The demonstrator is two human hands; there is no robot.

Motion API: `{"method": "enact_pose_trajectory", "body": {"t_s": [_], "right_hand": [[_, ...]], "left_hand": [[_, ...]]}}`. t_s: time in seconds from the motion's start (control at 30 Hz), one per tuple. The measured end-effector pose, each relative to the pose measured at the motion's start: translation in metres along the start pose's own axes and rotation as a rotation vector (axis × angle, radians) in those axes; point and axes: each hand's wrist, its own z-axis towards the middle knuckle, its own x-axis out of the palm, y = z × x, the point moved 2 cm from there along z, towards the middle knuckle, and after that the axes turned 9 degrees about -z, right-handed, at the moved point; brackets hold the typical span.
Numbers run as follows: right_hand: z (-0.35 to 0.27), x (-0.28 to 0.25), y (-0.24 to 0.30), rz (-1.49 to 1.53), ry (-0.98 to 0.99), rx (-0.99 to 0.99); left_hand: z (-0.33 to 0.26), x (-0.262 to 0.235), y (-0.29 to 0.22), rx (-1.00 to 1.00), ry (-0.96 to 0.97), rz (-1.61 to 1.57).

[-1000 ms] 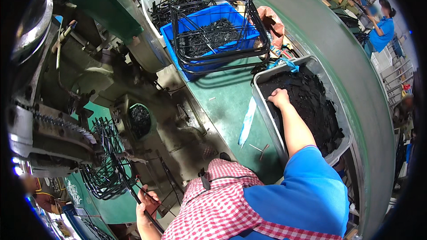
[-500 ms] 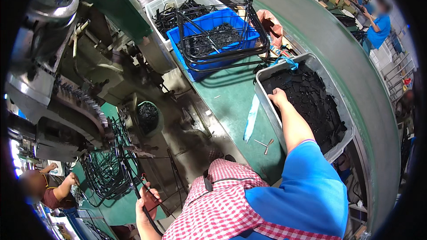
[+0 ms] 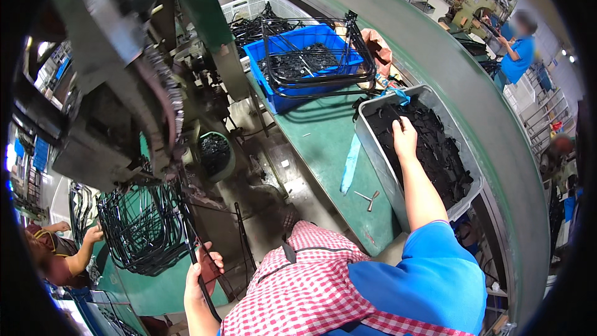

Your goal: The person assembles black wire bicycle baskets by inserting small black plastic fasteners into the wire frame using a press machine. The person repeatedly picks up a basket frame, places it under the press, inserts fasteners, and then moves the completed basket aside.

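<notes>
My left hand [image 3: 206,266] is closed round a black metal tube frame [image 3: 189,236], whose tubes run up to the large machine [image 3: 124,118] on the left. Over on the right, my right hand [image 3: 405,139] is inside a grey plastic bin [image 3: 380,160], above a heap of flat black pieces [image 3: 435,143]. Its thumb and fingers are drawn together; whatever lies between them is too dark to make out. A light-blue strip [image 3: 351,165] lies on the green table beside the bin, with a small metal T-shaped tool [image 3: 371,200] nearby.
A blue crate [image 3: 280,98] of small black parts has black tube frames [image 3: 317,94] lying across it. Behind stands a white crate [image 3: 283,1]. Frames are piled [image 3: 140,230] at left, near a co-worker [image 3: 68,255]. A grey conveyor [image 3: 497,149] curves past the bin.
My right hand has moved from the bin's near left side farther in over the black pieces. My left hand keeps hold of the tube frame. The whole view has shifted slightly.
</notes>
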Motion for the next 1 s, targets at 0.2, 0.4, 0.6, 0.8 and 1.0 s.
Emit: {"method": "enact_pose_trajectory", "body": {"t_s": [0.2, 0.4, 0.6, 0.8, 1.0], "right_hand": [[-0.055, 0.027, 0.151, 0.65, 0.308, -0.013], [-0.118, 0.092, 0.235, 0.764, 0.629, -0.063], [-0.183, 0.122, 0.305, 0.562, 0.855, -0.315], [-0.246, 0.108, 0.347, 0.348, 1.607, -0.52], [-0.293, 0.096, 0.341, 0.413, 2.095, -0.822]], "left_hand": [[-0.001, -0.021, -0.002, 0.022, 0.124, -0.001], [0.006, -0.045, -0.003, 0.001, 0.226, 0.02], [0.005, -0.052, -0.007, 0.027, 0.263, 0.087], [0.002, -0.059, -0.011, 0.076, 0.286, 0.192], [0.019, -0.071, 0.004, 0.006, 0.287, 0.181]]}}
